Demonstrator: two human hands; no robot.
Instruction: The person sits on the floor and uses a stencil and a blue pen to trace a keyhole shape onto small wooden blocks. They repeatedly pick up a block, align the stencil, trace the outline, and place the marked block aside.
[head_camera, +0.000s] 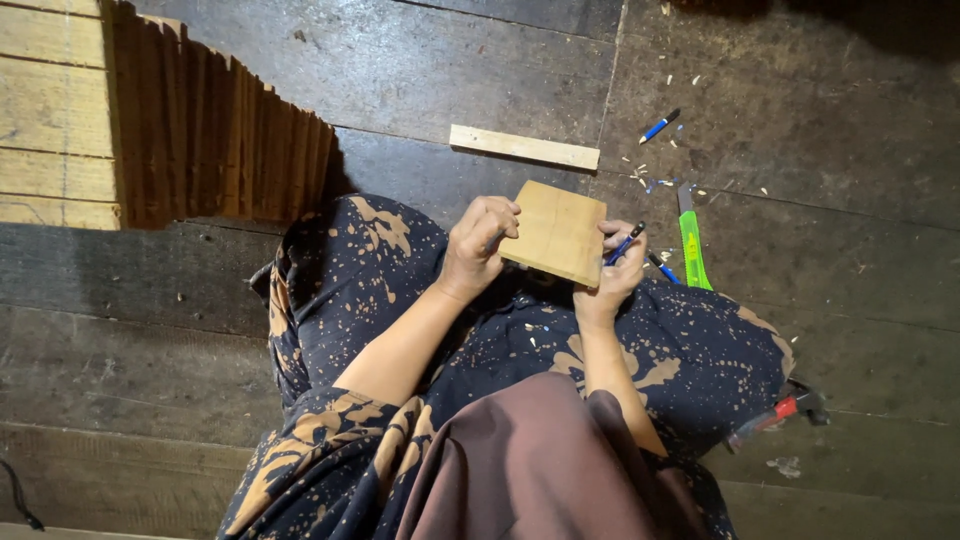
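Single view, head-worn camera. Position: above the seated person, looking steeply down over lap and forearms to the dark plank floor (480, 70). Range: close; both hands sit near frame centre, the left hand (478, 245) and right hand (612, 272) at arm's length below the lens. Frame top shows floor ahead of the knees; bottom edge shows the person's own clothing. No second view to overlap.

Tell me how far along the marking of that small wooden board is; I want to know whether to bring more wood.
Done, it seems: shavings lie by the green cutter, and the board carries a faint line. In hand: the left hand grips the board's edge, and the right hand holds a blue pencil at the other. Left: the board looks uncut, and the wooden strip lies untouched.
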